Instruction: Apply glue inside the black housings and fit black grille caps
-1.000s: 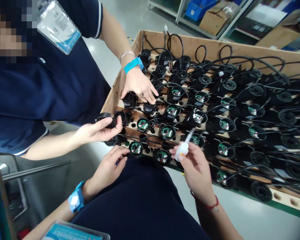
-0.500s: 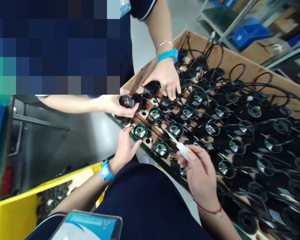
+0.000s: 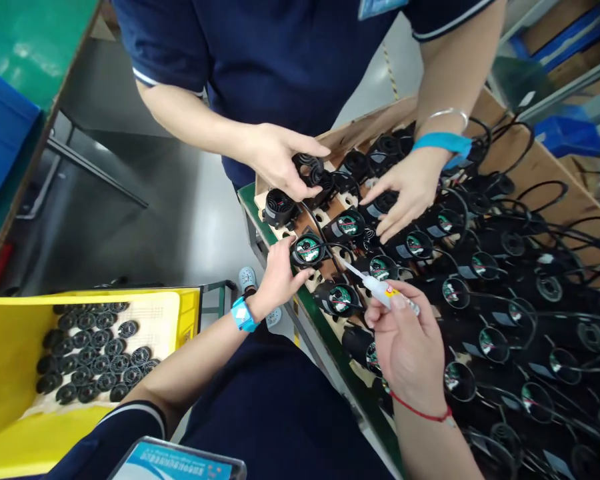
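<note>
My left hand rests with thumb and fingers around the rim of a black cylindrical housing that has a green circuit board inside. My right hand grips a small white glue bottle with a long thin nozzle. The nozzle points up and left, close to a black cable between the housings. Another open housing stands just below, nearer to me. Across from me, a person's hand holds a black ribbed part, and that person's other hand lies over a housing.
A wooden-sided crate holds rows of black housings with looping cables. At the lower left, a yellow bin contains black round parts. A green table with a blue bin is at the upper left.
The view has shifted, bringing more of the yellow bin and the person opposite into sight. My left hand remains at the same housing, and my right hand still holds the bottle.
</note>
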Tool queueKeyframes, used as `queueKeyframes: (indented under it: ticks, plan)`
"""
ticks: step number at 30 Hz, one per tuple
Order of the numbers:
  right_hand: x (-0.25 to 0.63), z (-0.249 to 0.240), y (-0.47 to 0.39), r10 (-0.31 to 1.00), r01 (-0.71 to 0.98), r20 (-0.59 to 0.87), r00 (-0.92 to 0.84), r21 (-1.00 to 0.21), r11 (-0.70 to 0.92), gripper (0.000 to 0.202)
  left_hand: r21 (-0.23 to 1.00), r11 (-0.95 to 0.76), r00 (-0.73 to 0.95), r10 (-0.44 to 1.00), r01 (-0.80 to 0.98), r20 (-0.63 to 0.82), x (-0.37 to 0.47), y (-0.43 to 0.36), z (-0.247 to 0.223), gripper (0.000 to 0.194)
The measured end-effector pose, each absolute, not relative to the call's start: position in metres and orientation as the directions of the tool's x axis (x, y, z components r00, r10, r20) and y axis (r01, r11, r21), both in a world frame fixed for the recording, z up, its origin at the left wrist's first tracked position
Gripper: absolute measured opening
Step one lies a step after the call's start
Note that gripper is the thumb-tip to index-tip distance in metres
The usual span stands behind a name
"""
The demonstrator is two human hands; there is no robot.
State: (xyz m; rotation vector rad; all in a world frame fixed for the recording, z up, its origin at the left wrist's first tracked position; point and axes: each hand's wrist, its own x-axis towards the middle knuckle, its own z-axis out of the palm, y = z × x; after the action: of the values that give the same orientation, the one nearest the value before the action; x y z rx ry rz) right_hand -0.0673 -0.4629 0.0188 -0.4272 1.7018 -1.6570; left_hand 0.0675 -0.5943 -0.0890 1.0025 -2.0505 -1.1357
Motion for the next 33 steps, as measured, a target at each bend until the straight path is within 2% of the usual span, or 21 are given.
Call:
queueKeyframes:
  ticks: [3,6,13,17,20,25,29,33]
  plan:
    - [-0.063,0.017,-0.467,-0.698,0.295,-0.318,-0.642,-0.942,0.158,0.018,0.888,0.363,-0.555,-0.817,-0.281,0.159,0.062,-0.598,-0.097,0.066]
    - [-0.061,0.015,-0.468,-0.704,0.272,-0.299,-0.644,-0.950,0.154,0.019,0.894,0.368,-0.542,-0.820,-0.255,0.183,0.060,-0.602,-0.101,0.065]
    - [-0.063,0.013,-0.474,-0.712,-0.001,-0.107,-0.694,-0.989,0.150,0.017,0.899,0.370,-0.538,-0.820,-0.236,0.196,0.062,-0.603,-0.105,0.063]
    - [-0.065,0.013,-0.479,-0.683,-0.233,0.042,-0.730,-0.954,0.191,0.024,0.897,0.379,-0.527,-0.823,-0.229,0.213,0.062,-0.602,-0.108,0.061]
    - [-0.063,0.015,-0.484,-0.668,-0.454,0.175,-0.723,-0.849,0.270,0.025,0.897,0.382,-0.527,-0.822,-0.225,0.218,0.061,-0.602,-0.111,0.062]
    - [-0.058,0.018,-0.496,-0.759,-0.787,0.364,-0.539,-0.539,0.301,0.021,0.891,0.406,-0.520,-0.816,-0.203,0.253,0.060,-0.603,-0.114,0.063]
    - [-0.055,0.015,-0.506,-0.807,-0.903,0.438,-0.396,-0.344,0.256,0.021,0.887,0.415,-0.523,-0.811,-0.201,0.261,0.060,-0.603,-0.115,0.062]
    - [-0.055,0.009,-0.512,-0.852,-0.936,0.409,-0.327,-0.267,0.231,0.023,0.891,0.413,-0.515,-0.814,-0.187,0.269,0.060,-0.603,-0.116,0.062]
